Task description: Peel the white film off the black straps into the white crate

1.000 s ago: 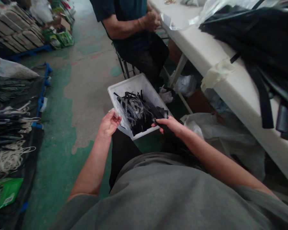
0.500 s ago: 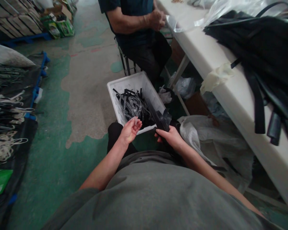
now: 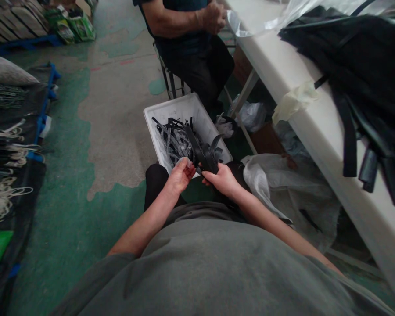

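My right hand [image 3: 220,177] is closed around the lower end of a bundle of black straps [image 3: 203,156], whose upper ends fan and curl above the white bin. Close beside it, my left hand [image 3: 181,176] has its palm turned up and fingers curled. A small piece of clear plastic [image 3: 183,161] shows between its thumb and fingers. Its fingertips are near the lower end of the straps; contact cannot be made out. Beyond both hands stands the white bin [image 3: 154,127], holding a tangle of black and clear-wrapped strips [image 3: 177,139].
At right runs a white table [image 3: 266,57] with black strapped goods [image 3: 358,57] hanging over its edge. A seated co-worker [image 3: 191,48] is beyond the bin. A translucent sack [image 3: 283,184] lies under the table. Corded bundles [image 3: 5,149] lie on a pallet at left.
My right hand has moved left with the black straps, bringing them close to my left hand. The left hand has stayed near the bin's front edge with the plastic.
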A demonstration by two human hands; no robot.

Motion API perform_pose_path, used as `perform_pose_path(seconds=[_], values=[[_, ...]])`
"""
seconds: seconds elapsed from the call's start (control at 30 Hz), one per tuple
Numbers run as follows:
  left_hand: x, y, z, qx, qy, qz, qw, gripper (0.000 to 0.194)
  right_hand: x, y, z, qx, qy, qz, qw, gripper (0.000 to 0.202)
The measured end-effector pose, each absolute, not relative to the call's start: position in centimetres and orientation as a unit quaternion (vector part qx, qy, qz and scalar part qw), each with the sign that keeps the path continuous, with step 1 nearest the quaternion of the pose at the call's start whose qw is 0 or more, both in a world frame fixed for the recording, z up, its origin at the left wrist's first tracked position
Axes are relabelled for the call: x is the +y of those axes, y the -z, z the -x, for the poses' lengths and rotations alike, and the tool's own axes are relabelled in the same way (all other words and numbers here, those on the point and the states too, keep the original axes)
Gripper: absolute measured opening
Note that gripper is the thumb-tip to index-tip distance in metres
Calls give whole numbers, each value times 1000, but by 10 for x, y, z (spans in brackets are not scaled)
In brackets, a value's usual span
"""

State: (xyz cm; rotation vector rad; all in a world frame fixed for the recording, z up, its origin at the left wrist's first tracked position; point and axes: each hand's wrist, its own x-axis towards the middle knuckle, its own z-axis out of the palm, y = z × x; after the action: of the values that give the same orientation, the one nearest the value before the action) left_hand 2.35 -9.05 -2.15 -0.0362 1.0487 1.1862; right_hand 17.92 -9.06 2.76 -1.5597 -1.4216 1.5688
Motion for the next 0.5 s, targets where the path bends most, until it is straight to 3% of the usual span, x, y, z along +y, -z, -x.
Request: perform_pose_path(seconds=[0.1, 0.5], values=[[-91, 22, -26, 473, -541, 2, 695, 30, -88, -26, -176, -560, -531, 590, 239, 2], [-95, 32, -30, 490, -528, -45, 692, 30, -78, -15, -174, -625, -449, 608, 197, 7]])
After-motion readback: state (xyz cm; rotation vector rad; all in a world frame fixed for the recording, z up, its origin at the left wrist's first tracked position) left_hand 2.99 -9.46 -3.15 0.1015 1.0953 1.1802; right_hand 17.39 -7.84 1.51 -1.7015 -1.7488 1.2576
